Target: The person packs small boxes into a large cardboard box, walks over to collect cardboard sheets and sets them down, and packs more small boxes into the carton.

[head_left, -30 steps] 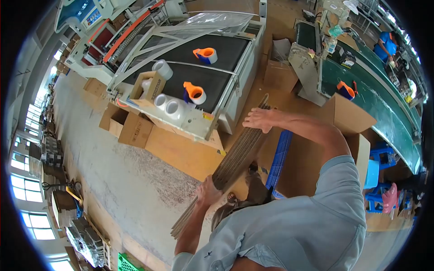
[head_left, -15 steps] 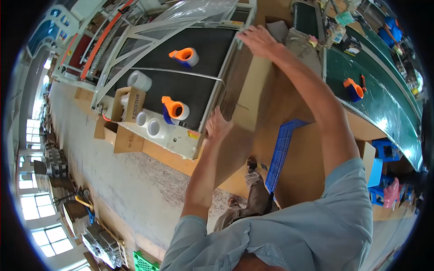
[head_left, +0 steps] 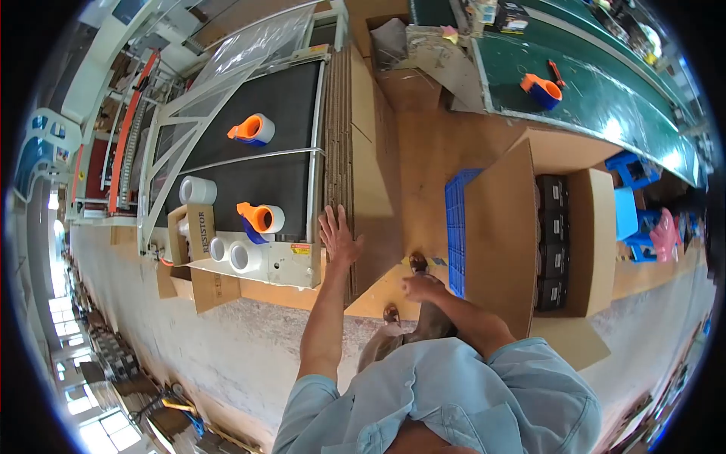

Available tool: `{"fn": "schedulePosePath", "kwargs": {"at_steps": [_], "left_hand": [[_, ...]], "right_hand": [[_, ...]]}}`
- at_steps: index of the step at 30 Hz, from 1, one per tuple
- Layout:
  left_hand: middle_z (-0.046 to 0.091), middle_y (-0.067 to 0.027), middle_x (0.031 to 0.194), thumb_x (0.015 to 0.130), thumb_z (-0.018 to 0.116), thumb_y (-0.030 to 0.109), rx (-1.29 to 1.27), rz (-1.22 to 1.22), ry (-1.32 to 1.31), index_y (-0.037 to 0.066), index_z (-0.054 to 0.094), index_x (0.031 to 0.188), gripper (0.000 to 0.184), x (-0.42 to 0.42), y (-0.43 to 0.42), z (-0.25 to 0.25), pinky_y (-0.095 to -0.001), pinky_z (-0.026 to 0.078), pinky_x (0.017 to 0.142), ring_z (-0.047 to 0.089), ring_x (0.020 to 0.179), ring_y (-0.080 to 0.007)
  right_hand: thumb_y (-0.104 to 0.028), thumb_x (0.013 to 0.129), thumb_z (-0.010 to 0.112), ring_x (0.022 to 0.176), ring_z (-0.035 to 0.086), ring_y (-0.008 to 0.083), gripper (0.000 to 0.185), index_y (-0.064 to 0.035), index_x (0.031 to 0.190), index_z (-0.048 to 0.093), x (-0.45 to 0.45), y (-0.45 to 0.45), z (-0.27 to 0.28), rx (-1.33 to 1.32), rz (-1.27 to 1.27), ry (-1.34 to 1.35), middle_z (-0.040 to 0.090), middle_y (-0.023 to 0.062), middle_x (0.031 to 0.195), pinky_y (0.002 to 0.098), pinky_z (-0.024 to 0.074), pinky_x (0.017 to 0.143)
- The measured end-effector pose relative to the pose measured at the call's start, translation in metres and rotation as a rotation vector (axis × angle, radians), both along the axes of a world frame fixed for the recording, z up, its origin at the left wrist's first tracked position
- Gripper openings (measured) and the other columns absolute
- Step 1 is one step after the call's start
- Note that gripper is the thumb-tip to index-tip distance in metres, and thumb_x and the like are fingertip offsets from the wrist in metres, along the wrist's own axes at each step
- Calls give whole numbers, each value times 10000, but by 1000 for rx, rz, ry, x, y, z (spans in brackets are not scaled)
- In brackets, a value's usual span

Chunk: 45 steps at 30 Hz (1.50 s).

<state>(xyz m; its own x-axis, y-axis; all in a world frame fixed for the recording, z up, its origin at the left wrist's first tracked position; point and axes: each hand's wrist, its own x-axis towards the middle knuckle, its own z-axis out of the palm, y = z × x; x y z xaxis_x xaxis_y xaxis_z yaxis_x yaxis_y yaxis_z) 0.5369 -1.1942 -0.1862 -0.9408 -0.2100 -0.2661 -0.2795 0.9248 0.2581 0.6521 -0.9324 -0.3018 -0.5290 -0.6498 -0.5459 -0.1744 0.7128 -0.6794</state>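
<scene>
A stack of flat cardboard stands on edge against the side of the machine with the black belt. My left hand rests on the stack's top edges, its fingers spread. In front of my body is my right hand, off the cardboard, with its fingers curled in; what it holds, if anything, is too small to tell. To its right stands an open carton with several black boxes inside, and a blue plastic crate is beside that carton.
Orange tape dispensers and white rolls lie on the machine. A small carton sits at its corner. A green worktable with another tape dispenser is at the upper right. Blue stools stand below it.
The cardboard stack has moved from my two hands to upright beside the machine. My right hand has left it and come back towards my body. The view has turned right, showing the carton's black boxes.
</scene>
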Motion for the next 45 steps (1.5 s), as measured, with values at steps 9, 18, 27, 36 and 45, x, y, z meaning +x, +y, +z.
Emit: {"fn": "schedulePosePath", "kwargs": {"at_steps": [9, 18, 27, 36, 45], "left_hand": [[196, -176, 1736, 884, 754, 245, 13, -281, 88, 157, 365, 1626, 842, 86, -44, 8, -674, 214, 1237, 147, 1604, -416], [314, -80, 1712, 943, 588, 23, 55, -581, 130, 150, 460, 1570, 652, 234, -99, -1, -646, 246, 1249, 263, 1584, -350], [376, -97, 1680, 945, 632, 70, 72, -667, 174, 160, 527, 1528, 600, 227, -107, -8, -605, 337, 1222, 319, 1551, -396], [734, -198, 1106, 953, 584, 141, 443, 23, 426, 67, 733, 1094, 218, 389, -96, -51, -496, 548, 901, 686, 1036, -418], [757, -226, 1065, 931, 616, 345, 423, -32, -454, 115, 790, 1026, 304, 813, -40, -213, -533, 572, 895, 722, 1041, -425]], "right_hand": [[-325, 800, 794, 857, 740, 271, 320, -119, 1038, 733, 128, 60, -32, -20, -393, 83, 761, 123, 904, 406, 582, 752], [-245, 802, 839, 874, 768, 242, 290, -79, 1022, 751, 373, 129, -22, 205, -753, -87, 795, 108, 945, 390, 596, 780], [-70, 853, 733, 860, 759, 217, 226, -34, 1077, 735, 565, 123, -9, 75, -1094, -206, 789, 114, 940, 371, 602, 743], [-160, 873, 788, 833, 709, 174, 281, -35, 1118, 728, 648, 146, 15, -124, -1283, -283, 761, 98, 897, 337, 554, 724], [-165, 872, 784, 733, 672, 154, 322, -18, 1143, 692, 818, 244, 31, -131, -1275, -352, 738, 84, 854, 316, 541, 646]]}}
